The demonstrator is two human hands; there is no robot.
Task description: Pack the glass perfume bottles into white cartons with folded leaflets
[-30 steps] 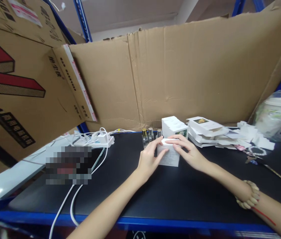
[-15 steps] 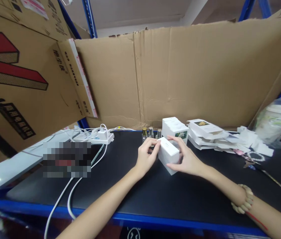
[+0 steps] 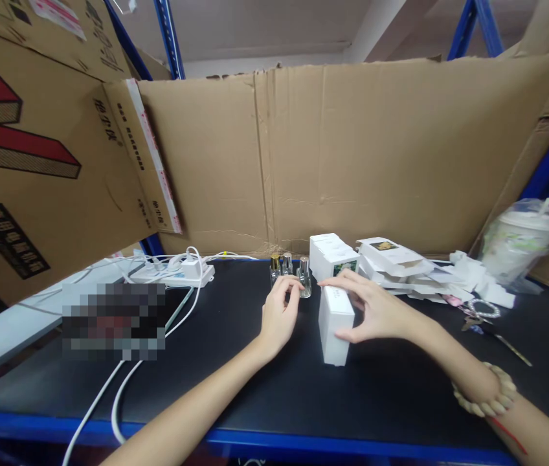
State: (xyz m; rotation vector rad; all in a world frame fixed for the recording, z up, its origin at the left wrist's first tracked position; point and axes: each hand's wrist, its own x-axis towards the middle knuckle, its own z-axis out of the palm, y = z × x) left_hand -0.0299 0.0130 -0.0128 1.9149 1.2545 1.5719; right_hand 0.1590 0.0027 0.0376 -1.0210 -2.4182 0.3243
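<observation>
A closed white carton [image 3: 335, 330] stands upright on the black tabletop [image 3: 235, 382]. My right hand [image 3: 369, 304] grips it from the right, thumb on the near side and fingers over the far side. Just left of the carton, my left hand [image 3: 281, 310] is apart from it, its fingers curled and thumb against the fingertips with nothing visible in them. Behind that hand stand small glass bottles: a gold-capped bottle [image 3: 275, 264] and two silver-capped ones, the nearer silver-capped bottle [image 3: 305, 279] being right by my fingertips. The hand partly covers the bottles.
White cartons [image 3: 327, 255] stand in a row at the back. Flattened cartons [image 3: 391, 265], crumpled paper [image 3: 478, 278], keys [image 3: 473, 323] and a bagged cup [image 3: 522, 246] lie to the right. On the left are a power strip [image 3: 182, 275] and cables. Cardboard [image 3: 376, 162] walls the back.
My left hand has let go of the carton and sits apart from it. The carton, still in my right hand, has come nearer and turned. The camera view has shifted slightly.
</observation>
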